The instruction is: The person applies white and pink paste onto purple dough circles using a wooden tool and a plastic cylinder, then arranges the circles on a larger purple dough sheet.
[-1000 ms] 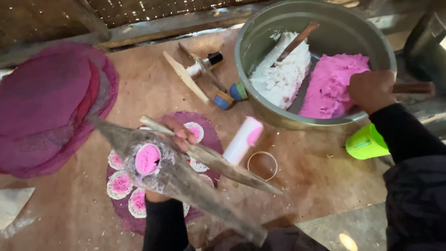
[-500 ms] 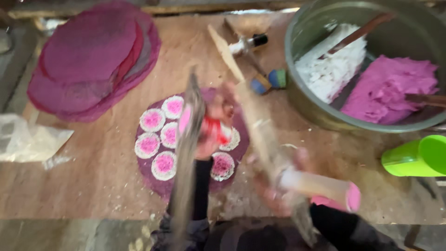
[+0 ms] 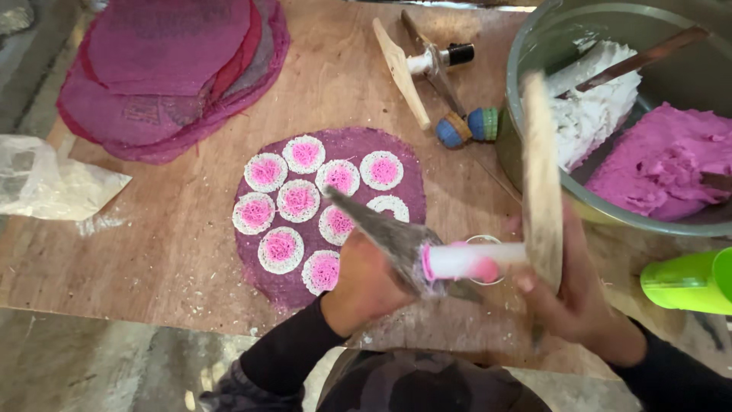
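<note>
A round purple sheet lies on the wooden board with several small white discs with pink centres on it. My left hand is at the sheet's near edge, closed on a flat grey pointed tool whose tip reaches over the discs. To the right, my right hand grips a flat wooden paddle held upright. A white tube with pink ends sits crosswise between the two tools. I cannot tell which hand carries it.
A stack of purple sheets lies far left. A metal basin at the right holds white dough and pink dough. Nearby are a wooden stick, blue and green caps, a green cup and a plastic bag.
Both hands have drawn back toward me and to the right with the tools, so the discs are uncovered. The paddle now stands upright, and the tube is between the tools.
</note>
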